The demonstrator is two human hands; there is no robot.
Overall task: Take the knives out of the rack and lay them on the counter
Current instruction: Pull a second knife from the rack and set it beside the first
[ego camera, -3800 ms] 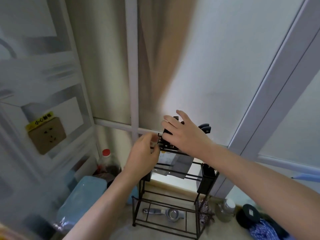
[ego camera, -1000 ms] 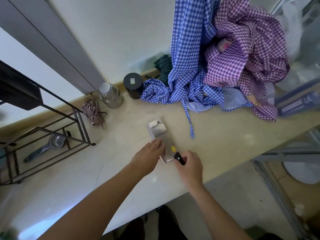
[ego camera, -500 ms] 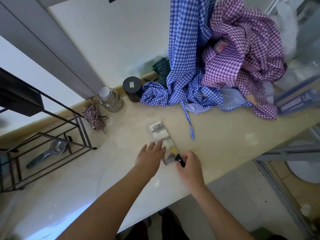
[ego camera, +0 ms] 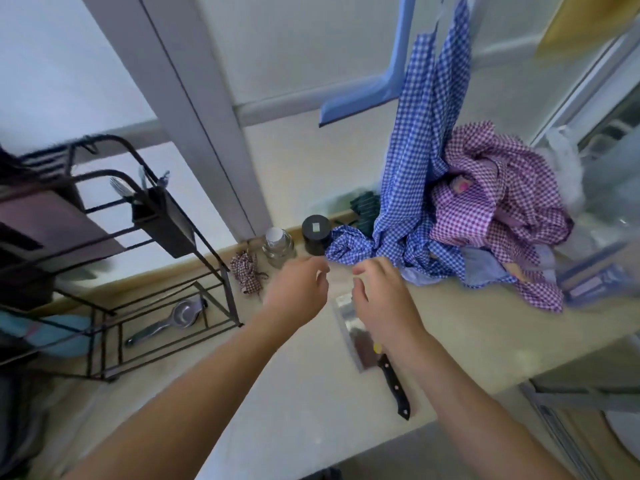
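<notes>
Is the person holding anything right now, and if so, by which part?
Nothing is held. Both the left hand and right hand hover open above the counter, while the black-handled steel cleaver lies flat on the pale stone counter, its handle free.

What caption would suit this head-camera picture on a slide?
Cleaver laid flat on the counter, both empty hands, left and right, lifted above it beside the rack.
</notes>
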